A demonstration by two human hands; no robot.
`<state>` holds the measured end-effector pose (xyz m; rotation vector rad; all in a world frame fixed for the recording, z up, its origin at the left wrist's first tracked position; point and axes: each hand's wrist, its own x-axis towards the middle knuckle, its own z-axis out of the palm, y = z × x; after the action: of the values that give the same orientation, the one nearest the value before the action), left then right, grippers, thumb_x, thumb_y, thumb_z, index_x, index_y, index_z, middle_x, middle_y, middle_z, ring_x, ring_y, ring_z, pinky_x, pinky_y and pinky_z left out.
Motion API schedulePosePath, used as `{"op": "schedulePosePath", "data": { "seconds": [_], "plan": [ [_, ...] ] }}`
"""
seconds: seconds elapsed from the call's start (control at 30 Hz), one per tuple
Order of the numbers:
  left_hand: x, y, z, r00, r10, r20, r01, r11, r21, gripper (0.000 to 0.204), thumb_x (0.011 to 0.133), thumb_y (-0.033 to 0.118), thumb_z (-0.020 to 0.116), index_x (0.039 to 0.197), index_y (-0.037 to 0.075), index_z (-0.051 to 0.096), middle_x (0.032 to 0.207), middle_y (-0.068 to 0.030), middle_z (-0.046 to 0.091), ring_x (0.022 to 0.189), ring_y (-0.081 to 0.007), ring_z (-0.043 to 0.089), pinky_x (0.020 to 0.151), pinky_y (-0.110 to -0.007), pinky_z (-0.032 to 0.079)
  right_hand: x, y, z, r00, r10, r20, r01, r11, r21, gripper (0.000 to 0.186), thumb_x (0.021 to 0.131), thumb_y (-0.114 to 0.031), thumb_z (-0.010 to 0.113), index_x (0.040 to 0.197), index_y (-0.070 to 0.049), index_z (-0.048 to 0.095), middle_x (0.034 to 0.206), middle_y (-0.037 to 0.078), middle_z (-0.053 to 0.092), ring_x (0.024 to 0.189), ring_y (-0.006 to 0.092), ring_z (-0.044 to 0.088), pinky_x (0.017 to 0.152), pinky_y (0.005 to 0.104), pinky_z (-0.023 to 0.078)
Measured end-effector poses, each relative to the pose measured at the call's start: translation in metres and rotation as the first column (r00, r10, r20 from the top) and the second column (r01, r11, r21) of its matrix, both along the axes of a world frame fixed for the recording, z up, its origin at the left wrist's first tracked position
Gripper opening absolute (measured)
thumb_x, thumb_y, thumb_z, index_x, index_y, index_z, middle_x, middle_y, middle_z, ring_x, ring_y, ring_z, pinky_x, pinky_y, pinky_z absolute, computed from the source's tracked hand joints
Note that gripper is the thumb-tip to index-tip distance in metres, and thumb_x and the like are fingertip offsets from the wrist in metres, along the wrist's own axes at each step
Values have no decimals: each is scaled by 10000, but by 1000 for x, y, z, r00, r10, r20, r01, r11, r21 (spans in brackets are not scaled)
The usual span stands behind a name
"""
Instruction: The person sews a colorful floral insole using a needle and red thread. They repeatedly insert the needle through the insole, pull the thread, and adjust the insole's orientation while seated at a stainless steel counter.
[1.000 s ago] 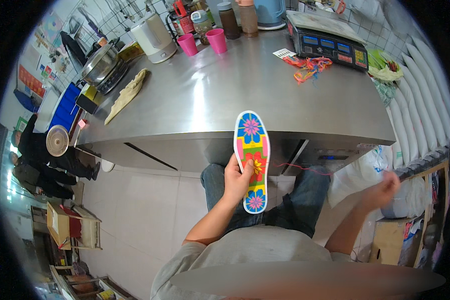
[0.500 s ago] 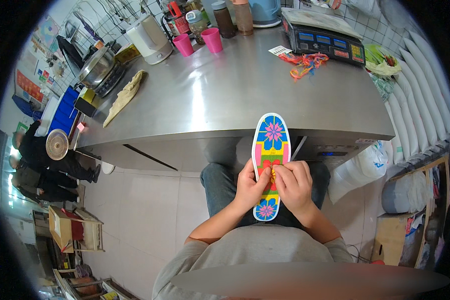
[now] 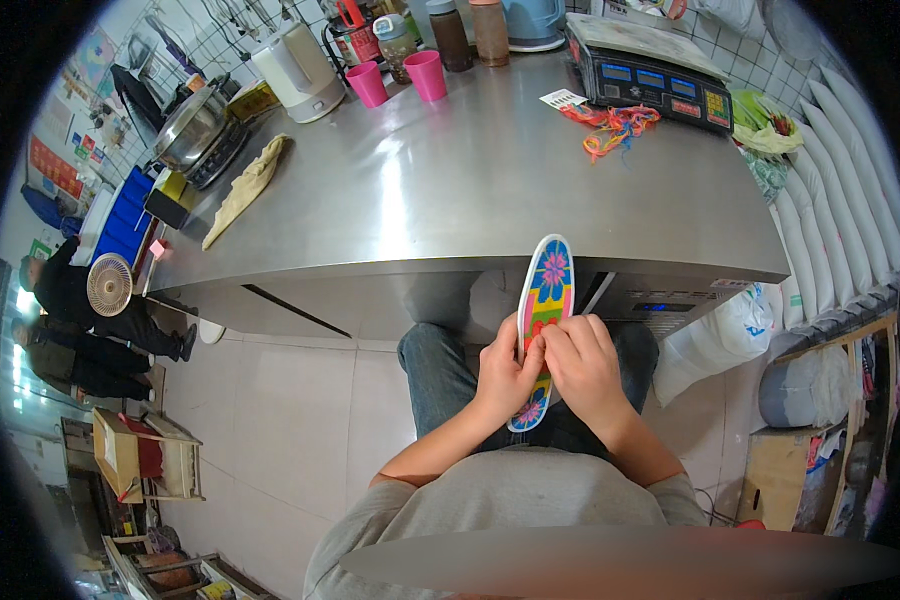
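Observation:
A white-edged insole [image 3: 551,270] with a blue, pink, yellow, green and red flower pattern stands lengthwise over my lap, just below the counter's front edge. My left hand [image 3: 503,370] grips it along its left side, thumb on the patterned face. My right hand [image 3: 586,370] is closed against the middle and right edge, fingertips pinched near the red flower. Whether a needle or thread is between those fingertips is too small to tell. A tangle of coloured thread [image 3: 610,125] lies on the counter beside a white card [image 3: 562,99].
The steel counter [image 3: 450,190] carries a scale [image 3: 655,95], kettle [image 3: 295,70], pink cups [image 3: 425,75], pot [image 3: 190,125] and pale cloth [image 3: 245,190]. Stacked white sacks [image 3: 835,220] stand right. Two people [image 3: 90,310], a fan [image 3: 109,284] and a wooden chair [image 3: 140,460] are at left.
My right hand has come from out on the right onto the middle of the insole. The insole has moved rightward and, since half a second ago, turned more edge-on and a little lower.

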<state>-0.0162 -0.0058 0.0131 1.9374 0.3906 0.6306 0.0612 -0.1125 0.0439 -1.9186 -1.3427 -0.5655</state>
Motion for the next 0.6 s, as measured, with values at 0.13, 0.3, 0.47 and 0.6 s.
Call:
{"op": "schedulePosePath", "data": {
  "seconds": [0.13, 0.3, 0.47, 0.6],
  "plan": [
    [5, 0, -9, 990, -23, 138, 38, 993, -107, 303, 853, 89, 537, 1139, 19, 468, 766, -147, 621, 607, -154, 613, 551, -279, 468, 4, 6, -3, 997, 15, -80, -11, 999, 41, 255, 686, -78, 659, 927, -31, 589, 868, 89, 528, 801, 259, 525, 716, 330, 446],
    [5, 3, -18, 984, -96, 153, 127, 970, -208, 281, 874, 108, 520, 1132, 14, 464, 785, -95, 630, 622, -96, 569, 560, -251, 456, 10, 0, 0, 936, -48, -349, 126, 970, 206, 591, 644, -155, 764, 1162, -55, 497, 1126, 123, 458, 1009, 290, 473, 867, 389, 394],
    [7, -1, -17, 959, -175, 223, 241, 917, -316, 277, 899, 106, 505, 1153, 13, 442, 947, -85, 617, 810, -96, 578, 692, -238, 464, 16, 7, -15, 880, -52, -473, 259, 887, 383, 589, 697, -136, 722, 1202, -29, 440, 1197, 101, 401, 1045, 227, 455, 887, 353, 383],
    [8, -2, -13, 908, -176, 380, 401, 627, -668, 347, 906, 82, 502, 1224, 31, 372, 1072, -80, 578, 966, -124, 561, 823, -263, 457, 27, -3, -36, 481, 293, -827, 334, 810, 481, 164, 879, -89, 500, 984, -2, 592, 1020, 85, 556, 945, 142, 544, 820, 267, 428]
  ]
}}
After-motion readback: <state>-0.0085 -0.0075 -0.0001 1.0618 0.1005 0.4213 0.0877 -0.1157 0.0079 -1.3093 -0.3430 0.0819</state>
